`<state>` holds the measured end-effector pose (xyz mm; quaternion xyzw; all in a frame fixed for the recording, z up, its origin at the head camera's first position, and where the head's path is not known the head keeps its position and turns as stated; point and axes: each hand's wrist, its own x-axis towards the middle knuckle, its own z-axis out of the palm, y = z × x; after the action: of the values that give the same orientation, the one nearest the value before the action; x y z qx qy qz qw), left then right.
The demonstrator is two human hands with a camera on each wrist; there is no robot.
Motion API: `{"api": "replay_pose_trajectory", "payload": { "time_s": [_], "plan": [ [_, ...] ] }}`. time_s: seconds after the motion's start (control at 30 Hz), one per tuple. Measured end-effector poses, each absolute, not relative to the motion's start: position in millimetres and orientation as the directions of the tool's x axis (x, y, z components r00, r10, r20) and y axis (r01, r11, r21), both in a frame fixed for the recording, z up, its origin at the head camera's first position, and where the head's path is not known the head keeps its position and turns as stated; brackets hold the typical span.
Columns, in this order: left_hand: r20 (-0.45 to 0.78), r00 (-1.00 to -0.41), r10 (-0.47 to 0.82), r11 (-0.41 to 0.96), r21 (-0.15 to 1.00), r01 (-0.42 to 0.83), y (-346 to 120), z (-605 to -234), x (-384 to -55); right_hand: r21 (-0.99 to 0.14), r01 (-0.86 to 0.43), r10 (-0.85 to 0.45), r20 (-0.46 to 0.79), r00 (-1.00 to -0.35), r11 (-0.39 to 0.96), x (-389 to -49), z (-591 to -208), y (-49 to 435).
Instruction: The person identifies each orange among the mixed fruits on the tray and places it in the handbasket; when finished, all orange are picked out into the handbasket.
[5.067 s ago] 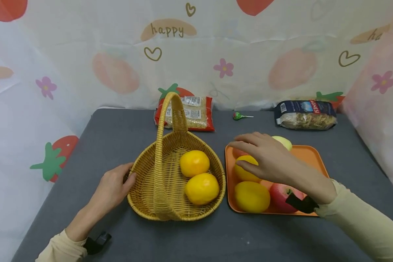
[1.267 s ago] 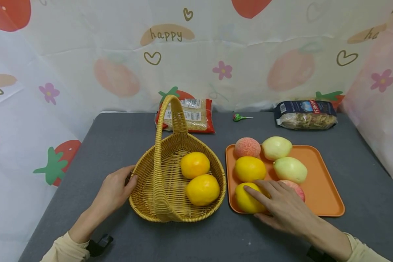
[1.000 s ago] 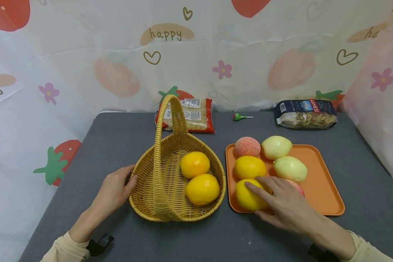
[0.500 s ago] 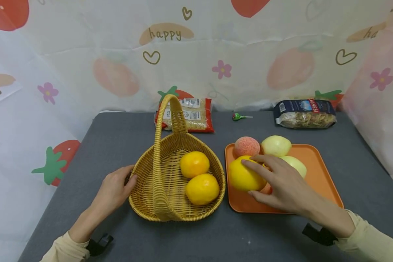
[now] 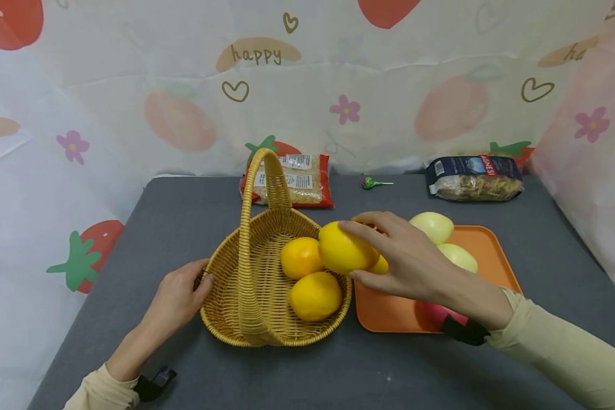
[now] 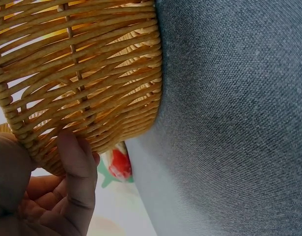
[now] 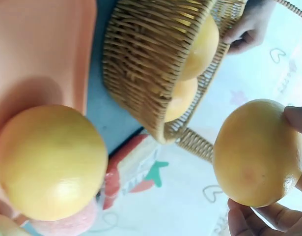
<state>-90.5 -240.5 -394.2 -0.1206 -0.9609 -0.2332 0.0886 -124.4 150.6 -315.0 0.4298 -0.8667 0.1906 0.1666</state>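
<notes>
My left hand (image 5: 174, 299) grips the left rim of a wicker basket (image 5: 230, 304), keeping it upright on the table; fingers and basket wall (image 6: 92, 73) fill the left wrist view. Two orange-yellow fruits (image 5: 315, 296) lie in the basket's right half. My right hand (image 5: 412, 259) holds a yellow, rounded fruit (image 5: 343, 250) between thumb and fingers, raised over the basket's right rim. In the right wrist view this fruit (image 7: 259, 152) hangs free of the basket. Another yellow fruit (image 7: 50, 162) sits on the orange tray (image 5: 384, 313), mostly covered by my right hand in the head view.
The tray also bears pale green fruits (image 5: 433, 226), a red apple (image 5: 438, 315) half hidden by my wrist, and a pink fruit (image 7: 67, 221). Behind lie a red-edged grain bag (image 5: 307, 193), a lollipop (image 5: 370, 183) and a pasta bag (image 5: 474, 182). The basket's handle (image 5: 246, 245) arches high.
The right hand took hold of the yellow fruit at the tray's front left corner, lifted it and carried it left to the basket's rim. The left hand keeps its grip on the basket.
</notes>
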Motion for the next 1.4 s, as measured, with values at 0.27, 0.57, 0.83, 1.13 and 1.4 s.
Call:
{"api": "replay_pose_trajectory", "payload": {
  "time_s": [0.27, 0.57, 0.83, 1.13, 1.4],
  "plan": [
    [0.225, -0.956, 0.187, 0.864, 0.425, 0.269, -241.1, -394.2, -90.5, -0.203, -0.834, -0.72, 0.427, -0.546, 0.513, -135.0, -305.8, 119.4],
    [0.22, -0.957, 0.187, 0.862, 0.43, 0.268, -241.7, -394.1, -90.2, -0.202, -0.852, -0.77, 0.366, -0.523, 0.482, -140.1, -307.4, 83.9],
    [0.234, -0.952, 0.197, 0.861, 0.423, 0.282, -241.5, -393.2, -91.4, -0.213, -0.886, -0.831, 0.312, -0.46, 0.411, -141.7, -312.3, 53.3],
    [0.239, -0.95, 0.2, 0.861, 0.42, 0.287, -240.9, -392.5, -90.7, -0.179, -0.912, -0.886, 0.23, -0.403, 0.369, -141.7, -317.3, 30.0],
    [0.235, -0.951, 0.201, 0.862, 0.42, 0.286, -241.0, -393.4, -90.5, -0.12, -0.921, -0.911, 0.144, -0.386, 0.371, -140.1, -324.8, 17.1]
  ]
}}
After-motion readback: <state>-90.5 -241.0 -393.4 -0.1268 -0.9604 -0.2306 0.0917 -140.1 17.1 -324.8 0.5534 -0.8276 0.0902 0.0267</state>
